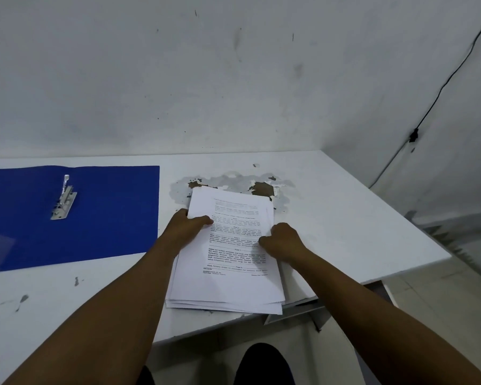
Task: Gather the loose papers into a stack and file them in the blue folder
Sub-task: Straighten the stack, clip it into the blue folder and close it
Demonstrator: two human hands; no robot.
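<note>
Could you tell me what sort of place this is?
Probably a plain office or study corner: a worn white desk against a bare wall, printed papers and an open blue folder with its metal clip.

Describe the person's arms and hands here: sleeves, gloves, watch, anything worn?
Both forearms are bare for as far as the view shows them; no sleeve edge is in view. The left hand and right hand wear no gloves. No watch, bracelet or band shows on either wrist, and no rings can be made out on the fingers that show. No markings are visible on either arm.
</note>
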